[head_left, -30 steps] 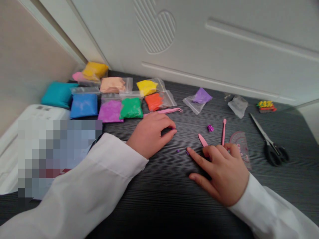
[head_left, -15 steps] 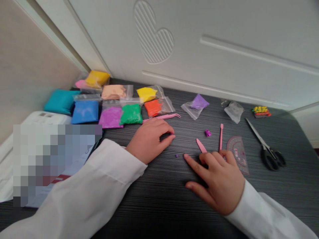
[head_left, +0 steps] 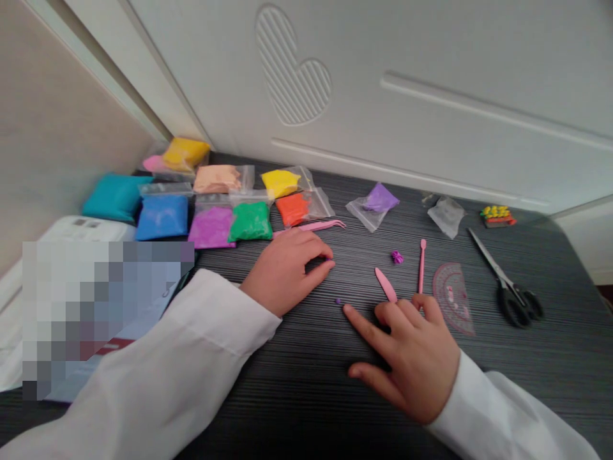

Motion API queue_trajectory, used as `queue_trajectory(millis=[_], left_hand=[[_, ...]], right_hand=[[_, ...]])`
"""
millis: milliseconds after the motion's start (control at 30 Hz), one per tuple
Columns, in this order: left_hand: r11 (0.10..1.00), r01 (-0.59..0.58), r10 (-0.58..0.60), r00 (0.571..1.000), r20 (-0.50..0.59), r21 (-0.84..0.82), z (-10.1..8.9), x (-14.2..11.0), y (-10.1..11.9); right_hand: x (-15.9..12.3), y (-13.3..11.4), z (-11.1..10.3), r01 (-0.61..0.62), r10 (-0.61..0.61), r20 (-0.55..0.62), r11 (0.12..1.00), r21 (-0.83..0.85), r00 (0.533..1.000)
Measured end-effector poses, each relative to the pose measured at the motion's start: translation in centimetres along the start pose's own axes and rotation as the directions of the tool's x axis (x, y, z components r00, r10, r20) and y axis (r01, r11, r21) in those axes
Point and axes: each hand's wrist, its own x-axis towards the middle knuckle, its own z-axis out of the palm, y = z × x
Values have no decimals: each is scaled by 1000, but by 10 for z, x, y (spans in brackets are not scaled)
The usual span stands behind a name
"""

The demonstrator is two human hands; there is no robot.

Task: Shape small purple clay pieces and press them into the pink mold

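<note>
A tiny ball of purple clay [head_left: 338, 301] rests on the dark tabletop between my hands. My right hand [head_left: 414, 354] is open, palm down, its index fingertip just beside the ball and its thumb spread away. My left hand [head_left: 287, 267] is closed in a pinch, and a speck of purple clay shows between thumb and fingertip. Farther back sits a small crumpled purple clay piece [head_left: 397, 257]. Close to my right fingers lie a pink clay knife [head_left: 385, 284] and a thin pink modelling tool [head_left: 422, 265]. Pink tweezers [head_left: 320, 225] lie behind my left hand.
Bags of coloured clay, among them a green one [head_left: 251, 221] and a purple one [head_left: 380, 198], line the back and left. A clear protractor [head_left: 453, 297], black-handled scissors [head_left: 507, 287] and a small yellow-topped clay model [head_left: 497, 216] lie right. A partly blurred tablet [head_left: 143, 319] lies left.
My right hand has moved slightly left and toward me, bringing its index fingertip nearer the purple ball. My left hand holds its pinch in place.
</note>
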Motion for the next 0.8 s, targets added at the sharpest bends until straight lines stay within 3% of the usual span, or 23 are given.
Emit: queue_trajectory(millis=[100, 233, 367, 467, 600, 733, 800], left_hand=[[1000, 2, -2, 1000, 2, 4, 0, 0, 0], [1000, -3, 3, 1000, -1, 0, 0, 0, 0], [1000, -5, 5, 1000, -11, 1, 0, 0, 1], [1000, -7, 7, 1000, -10, -2, 0, 0, 1], [1000, -2, 2, 1000, -16, -2, 1, 0, 0], [1000, -7, 6, 1000, -12, -3, 1, 0, 0], [1000, -8, 8, 1000, -15, -6, 1, 0, 0]], right_hand=[[-1, 0, 1, -48, 48, -15, 999, -25, 999], [-3, 0, 3, 16, -16, -8, 1000, -6, 1000], [-3, -1, 4, -59, 58, -26, 998, -35, 998], [-3, -2, 4, 10, -10, -10, 1000, -9, 1000], [-4, -2, 4, -50, 49, -30, 998, -28, 998], [-4, -2, 2, 28, -28, -3, 1000, 5, 1000], [-3, -1, 2, -6, 6, -4, 1000, -4, 1000]])
